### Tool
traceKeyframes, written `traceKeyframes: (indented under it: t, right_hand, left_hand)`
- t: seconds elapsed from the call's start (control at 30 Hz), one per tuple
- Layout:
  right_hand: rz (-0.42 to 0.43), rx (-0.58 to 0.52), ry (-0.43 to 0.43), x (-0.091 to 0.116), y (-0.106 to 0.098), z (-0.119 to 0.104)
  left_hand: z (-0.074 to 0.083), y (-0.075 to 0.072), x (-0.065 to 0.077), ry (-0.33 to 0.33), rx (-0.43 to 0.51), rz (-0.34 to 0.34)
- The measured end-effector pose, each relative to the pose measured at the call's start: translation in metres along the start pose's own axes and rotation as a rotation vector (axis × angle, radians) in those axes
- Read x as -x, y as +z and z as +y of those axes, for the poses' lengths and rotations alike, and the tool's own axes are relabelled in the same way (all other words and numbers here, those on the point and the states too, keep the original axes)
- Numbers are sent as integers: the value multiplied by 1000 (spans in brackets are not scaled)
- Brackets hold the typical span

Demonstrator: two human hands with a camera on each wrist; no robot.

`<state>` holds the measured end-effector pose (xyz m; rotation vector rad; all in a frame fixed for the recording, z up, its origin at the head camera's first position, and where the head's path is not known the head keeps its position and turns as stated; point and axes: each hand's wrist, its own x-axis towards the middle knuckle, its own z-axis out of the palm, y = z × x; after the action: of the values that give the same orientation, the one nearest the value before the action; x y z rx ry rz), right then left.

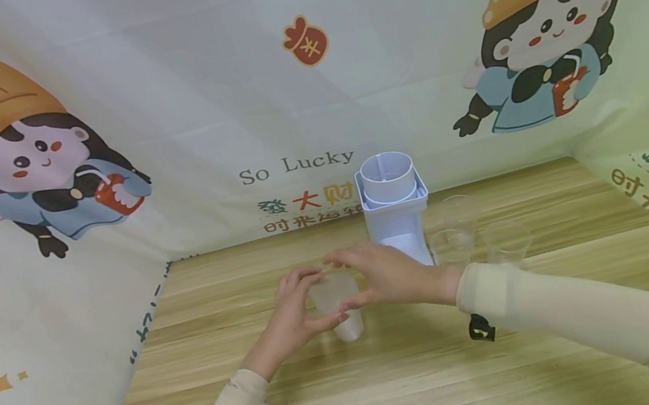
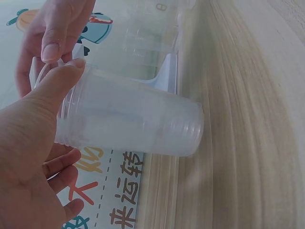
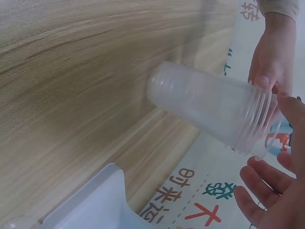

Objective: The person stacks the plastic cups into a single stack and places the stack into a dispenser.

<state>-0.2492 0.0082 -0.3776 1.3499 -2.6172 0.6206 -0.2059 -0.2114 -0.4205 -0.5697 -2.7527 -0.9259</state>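
Observation:
A stack of nested clear plastic cups (image 2: pixel 128 114) stands tilted between my two hands, its rims up and its base low over the table. My left hand (image 1: pixel 297 316) holds the stack near the rims, thumb on the near side and fingers round the far side. From the right, my right hand (image 1: pixel 386 275) grips the top cup's rim (image 3: pixel 272 126) between thumb and fingertips. That rim stands a little apart from the rims below it, as the right wrist view shows.
Behind my right hand stands a white plastic holder (image 1: pixel 394 208) with a round, open-topped tube. Several clear cups (image 1: pixel 507 242) sit to its right on the wood-grain table (image 1: pixel 397 392). A printed cloth (image 1: pixel 201 94) encloses the back and sides.

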Motion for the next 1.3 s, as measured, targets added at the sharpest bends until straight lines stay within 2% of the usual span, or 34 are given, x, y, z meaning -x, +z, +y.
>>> traceKeyframes:
  t: [0.37, 0.73, 1.0, 1.3]
  right_hand:
    - [-21, -11, 18, 2, 2, 0]
    - [-31, 10, 15, 2, 0, 0]
    - [-15, 32, 24, 5, -9, 2]
    - [39, 30, -24, 12, -25, 5]
  left_hand:
    - [1, 1, -1, -2, 24, 0]
    - [1, 0, 0, 36, 5, 15]
    - [2, 1, -1, 46, 3, 15]
    - [6, 3, -2, 43, 35, 19]
